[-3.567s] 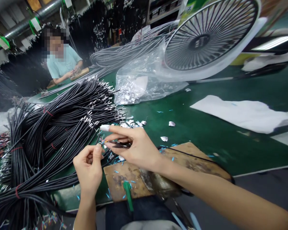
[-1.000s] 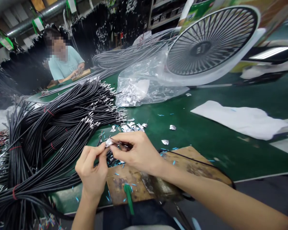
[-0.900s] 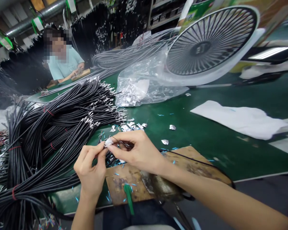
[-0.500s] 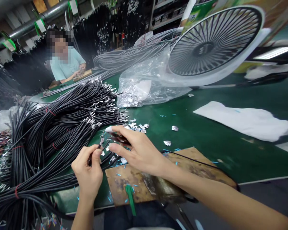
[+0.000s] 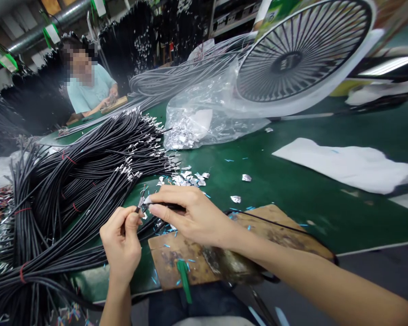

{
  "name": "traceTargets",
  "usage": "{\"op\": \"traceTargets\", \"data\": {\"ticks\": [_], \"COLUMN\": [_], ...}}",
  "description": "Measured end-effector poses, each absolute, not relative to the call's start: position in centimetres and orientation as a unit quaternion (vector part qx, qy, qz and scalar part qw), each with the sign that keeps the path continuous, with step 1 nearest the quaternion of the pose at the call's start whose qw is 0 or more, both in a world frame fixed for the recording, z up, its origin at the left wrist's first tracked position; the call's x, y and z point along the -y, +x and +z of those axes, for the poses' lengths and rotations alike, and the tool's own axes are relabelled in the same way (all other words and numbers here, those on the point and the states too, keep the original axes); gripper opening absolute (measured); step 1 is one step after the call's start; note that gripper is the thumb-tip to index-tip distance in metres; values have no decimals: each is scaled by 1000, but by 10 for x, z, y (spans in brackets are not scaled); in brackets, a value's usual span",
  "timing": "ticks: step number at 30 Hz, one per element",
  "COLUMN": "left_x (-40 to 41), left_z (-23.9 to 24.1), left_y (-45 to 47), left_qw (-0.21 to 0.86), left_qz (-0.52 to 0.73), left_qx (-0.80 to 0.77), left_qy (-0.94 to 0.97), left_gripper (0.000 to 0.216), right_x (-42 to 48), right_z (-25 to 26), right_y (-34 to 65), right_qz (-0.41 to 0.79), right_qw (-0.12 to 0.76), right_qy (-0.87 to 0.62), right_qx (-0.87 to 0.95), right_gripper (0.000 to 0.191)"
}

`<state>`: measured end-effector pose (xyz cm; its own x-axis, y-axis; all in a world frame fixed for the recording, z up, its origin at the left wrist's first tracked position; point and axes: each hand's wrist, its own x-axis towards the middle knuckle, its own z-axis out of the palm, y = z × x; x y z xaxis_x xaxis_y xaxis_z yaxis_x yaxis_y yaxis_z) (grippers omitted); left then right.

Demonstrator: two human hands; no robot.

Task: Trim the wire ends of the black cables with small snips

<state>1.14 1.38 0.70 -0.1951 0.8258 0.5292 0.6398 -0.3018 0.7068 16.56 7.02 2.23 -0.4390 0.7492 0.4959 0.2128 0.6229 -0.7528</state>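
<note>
My left hand [image 5: 122, 242] pinches the end of a black cable [image 5: 140, 205] with small metal terminals on it. My right hand [image 5: 187, 215] is closed around a thin dark tool and presses a small piece of silver foil [image 5: 147, 199] against the cable tip. Both hands meet above the near edge of a green table [image 5: 292, 181], just over a worn wooden board [image 5: 224, 244]. A large heap of black cables [image 5: 71, 181] with metal ends lies to the left of my hands.
Foil scraps [image 5: 187, 176] lie scattered behind my hands. A clear plastic bag of foil pieces [image 5: 204, 122] sits beyond them, beside a fan grille [image 5: 299, 50]. White sheets [image 5: 347, 163] lie at the right. Another person [image 5: 88, 86] works at the far left.
My right hand opened and lifted from the cable half a second ago, then came back down and pinched foil at the cable tip again. My left hand has kept hold of the cable.
</note>
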Motion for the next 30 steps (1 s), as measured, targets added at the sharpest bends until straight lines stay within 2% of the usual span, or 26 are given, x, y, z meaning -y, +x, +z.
{"op": "traceTargets", "data": {"ticks": [3, 9, 14, 17, 20, 24, 30], "left_x": [-13, -13, -11, -12, -14, -16, -17], "left_z": [11, 24, 23, 21, 18, 12, -1], "left_y": [11, 2, -7, -10, -8, 5, 15], "left_qw": [150, 418, 493, 431, 255, 41, -60], "left_qz": [517, 487, 493, 543, 591, 532, 490], "left_qx": [-588, -561, -506, -479, -446, -472, -496], "left_qy": [605, 523, 508, 539, 622, 702, 714], "left_gripper": [21, 40, 47, 32, 7, 21, 26], "right_x": [-71, -69, -73, -79, -82, -79, -74], "right_z": [23, 25, 25, 24, 27, 35, 26], "right_y": [164, 163, 164, 167, 172, 178, 176], "right_qz": [334, 388, 522, 545, 534, 522, 298], "right_qw": [426, 428, 381, 363, 383, 395, 482], "right_qy": [-305, -279, -211, -242, -294, -269, -277], "right_qx": [783, 767, 733, 716, 694, 706, 776], "right_gripper": [16, 19, 22, 30, 35, 32, 14]}}
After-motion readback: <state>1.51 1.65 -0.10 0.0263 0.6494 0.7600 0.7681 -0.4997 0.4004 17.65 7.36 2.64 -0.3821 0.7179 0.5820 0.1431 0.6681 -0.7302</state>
